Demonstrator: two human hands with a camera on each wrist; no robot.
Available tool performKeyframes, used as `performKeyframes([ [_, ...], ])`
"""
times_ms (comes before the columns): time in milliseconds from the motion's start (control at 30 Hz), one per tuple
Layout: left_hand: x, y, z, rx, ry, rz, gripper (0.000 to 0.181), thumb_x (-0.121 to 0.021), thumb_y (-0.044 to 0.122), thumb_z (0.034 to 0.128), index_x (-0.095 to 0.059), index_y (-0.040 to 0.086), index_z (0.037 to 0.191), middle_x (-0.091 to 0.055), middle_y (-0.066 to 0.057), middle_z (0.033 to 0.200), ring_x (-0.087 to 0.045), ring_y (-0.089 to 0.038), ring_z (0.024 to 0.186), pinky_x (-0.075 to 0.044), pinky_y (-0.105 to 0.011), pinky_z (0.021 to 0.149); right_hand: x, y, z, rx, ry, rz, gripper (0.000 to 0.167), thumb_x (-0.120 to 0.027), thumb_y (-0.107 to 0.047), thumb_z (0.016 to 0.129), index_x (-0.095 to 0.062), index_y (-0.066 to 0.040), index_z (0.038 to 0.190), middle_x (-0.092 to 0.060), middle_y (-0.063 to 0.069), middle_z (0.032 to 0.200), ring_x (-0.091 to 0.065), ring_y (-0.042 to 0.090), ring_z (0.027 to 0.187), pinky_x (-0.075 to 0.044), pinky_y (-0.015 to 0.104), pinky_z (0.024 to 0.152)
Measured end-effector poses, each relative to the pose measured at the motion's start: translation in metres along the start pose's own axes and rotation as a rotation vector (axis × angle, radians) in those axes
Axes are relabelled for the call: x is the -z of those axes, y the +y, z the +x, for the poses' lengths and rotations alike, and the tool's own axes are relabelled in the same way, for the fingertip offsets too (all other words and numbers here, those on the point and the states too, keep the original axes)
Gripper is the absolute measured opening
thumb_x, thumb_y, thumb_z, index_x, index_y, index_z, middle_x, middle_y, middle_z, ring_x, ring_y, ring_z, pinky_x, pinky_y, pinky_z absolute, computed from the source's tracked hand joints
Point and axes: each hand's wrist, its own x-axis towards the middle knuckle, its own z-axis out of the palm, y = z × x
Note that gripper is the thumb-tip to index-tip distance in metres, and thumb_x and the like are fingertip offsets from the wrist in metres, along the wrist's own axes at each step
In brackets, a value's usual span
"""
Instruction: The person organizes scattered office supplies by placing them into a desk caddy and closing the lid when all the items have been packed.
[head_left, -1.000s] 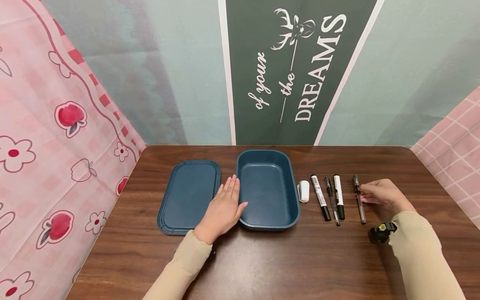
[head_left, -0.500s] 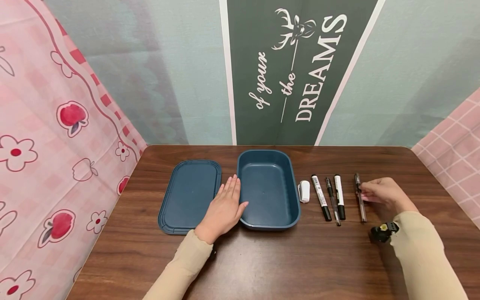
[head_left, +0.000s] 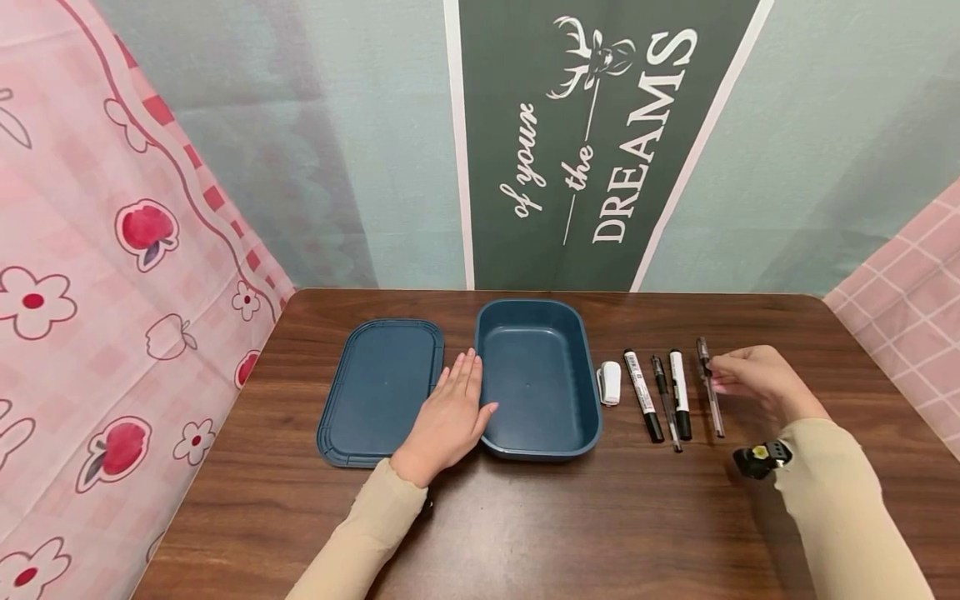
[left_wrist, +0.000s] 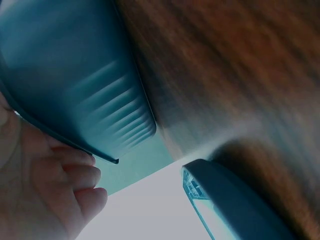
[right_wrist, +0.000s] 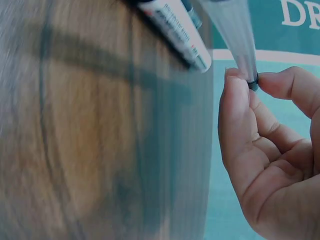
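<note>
A clear pen with a dark cap [head_left: 713, 402] is pinched between thumb and fingers of my right hand [head_left: 761, 379], right of the other pens. The right wrist view shows the fingertips on the clear barrel [right_wrist: 239, 42] beside its dark part. My left hand [head_left: 446, 415], fingers straight, rests against the left wall of the blue box [head_left: 536, 455]; in the left wrist view its fingers [left_wrist: 75, 175] lie along the box's rim [left_wrist: 55, 135].
The blue lid [head_left: 382, 392] lies left of the box. To the box's right are a white stapler-like object [head_left: 610, 383], a white marker [head_left: 641, 392], a slim black-capped pen [head_left: 666, 404] and another white marker [head_left: 678, 383].
My right hand has lifted the pen slightly and moved it left, closer to the white marker. My left hand has stayed at the box's side.
</note>
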Motion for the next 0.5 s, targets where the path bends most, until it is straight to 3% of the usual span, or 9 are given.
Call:
performKeyframes([
  [133, 0.000, 0.000, 0.000, 0.001, -0.003, 0.001, 0.065, -0.039, 0.038, 0.1018, -0.024, -0.007, 0.146, -0.018, -0.021, 0.153, -0.016, -0.028, 0.142, -0.018, -0.040, 0.114, -0.006, -0.009, 0.000, 0.010, -0.009, -0.016, 0.045, -0.044, -0.006, 0.099, -0.037, 0.034, 0.117, -0.065, 0.001, 0.080, -0.064, 0.006, 0.069, -0.057, 0.026, 0.068],
  [500, 0.001, 0.001, 0.000, 0.002, 0.000, 0.001, 0.065, -0.040, 0.037, 0.1016, -0.024, -0.008, 0.145, -0.019, -0.022, 0.152, -0.016, -0.029, 0.142, -0.019, -0.040, 0.114, -0.026, -0.031, -0.003, 0.050, 0.002, -0.032, 0.039, -0.047, -0.002, 0.095, -0.043, 0.033, 0.112, -0.064, 0.005, 0.076, -0.063, 0.006, 0.066, -0.057, 0.026, 0.065],
])
